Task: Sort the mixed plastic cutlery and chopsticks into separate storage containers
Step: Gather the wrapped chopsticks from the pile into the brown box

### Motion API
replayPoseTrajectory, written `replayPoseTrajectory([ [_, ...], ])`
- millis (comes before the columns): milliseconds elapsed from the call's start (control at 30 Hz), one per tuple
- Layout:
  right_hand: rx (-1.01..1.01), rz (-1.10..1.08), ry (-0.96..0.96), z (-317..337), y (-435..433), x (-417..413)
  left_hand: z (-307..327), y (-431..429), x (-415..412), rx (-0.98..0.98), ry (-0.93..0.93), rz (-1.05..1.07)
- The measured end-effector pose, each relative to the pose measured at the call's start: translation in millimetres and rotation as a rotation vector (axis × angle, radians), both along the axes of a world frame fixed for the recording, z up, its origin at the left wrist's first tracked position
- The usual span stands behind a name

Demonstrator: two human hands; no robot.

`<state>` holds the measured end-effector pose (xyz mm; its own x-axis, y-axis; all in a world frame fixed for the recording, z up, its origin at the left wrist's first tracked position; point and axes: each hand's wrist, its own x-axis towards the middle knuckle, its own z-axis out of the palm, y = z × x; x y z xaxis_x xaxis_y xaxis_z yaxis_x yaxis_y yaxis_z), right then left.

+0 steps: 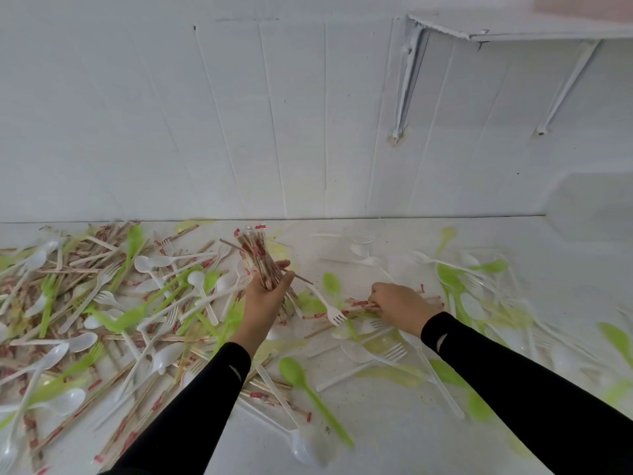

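Centrally, the person's left grip [265, 298] is curling around a bundle [255, 255] of paper-wrapped chopsticks, holding it raised and tilted above the white worktop [394, 437]. Their right grip [399, 303] is lying low on the worktop, fingers closing over a few loose chopsticks [356, 306] that are resting flat beside a white fork [331, 311]. Mixed white and green spoons, forks and chopsticks are sprawling in a dense pile [102, 303] at left. A green spoon [301, 382] is lying between the black sleeves [191, 406].

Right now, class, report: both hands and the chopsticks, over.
Left hand grips chopstick bundle. Right hand grasps loose chopsticks on table. White fork right beside them.
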<state>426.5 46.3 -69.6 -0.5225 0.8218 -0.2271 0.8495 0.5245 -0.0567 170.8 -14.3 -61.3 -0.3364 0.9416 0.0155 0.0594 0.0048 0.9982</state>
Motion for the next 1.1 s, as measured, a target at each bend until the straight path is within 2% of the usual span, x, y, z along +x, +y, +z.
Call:
replayPoseTrajectory([
  [167, 0.088, 0.06, -0.005, 0, -5, 3, 8, 5, -6, -0.006, -0.074, 0.051],
  [333, 0.139, 0.006, -0.012, 13, -3, 1, 26, 9, -21, 0.073, -0.117, 0.116],
  [533, 0.137, -0.022, -0.081, 49, 4, -9, 50, 19, -41, 0.096, -0.338, 0.138],
  [633, 0.129, -0.034, -0.157, 67, 4, -15, 59, 18, -36, 0.108, -0.373, 0.131],
  [700, 0.014, -0.058, -0.172, 82, 2, -18, 61, 15, -28, 0.103, -0.361, 0.116],
  [833, -0.327, -0.153, -0.063, 107, 4, -14, 65, 4, -10, 0.038, -0.239, 0.029],
  [967, -0.428, -0.218, 0.017, 127, -3, 17, 69, -1, 10, 0.019, -0.23, -0.021],
  [1100, -0.563, -0.283, 0.019, 132, -13, 52, 67, -2, 23, -0.019, -0.099, -0.132],
])
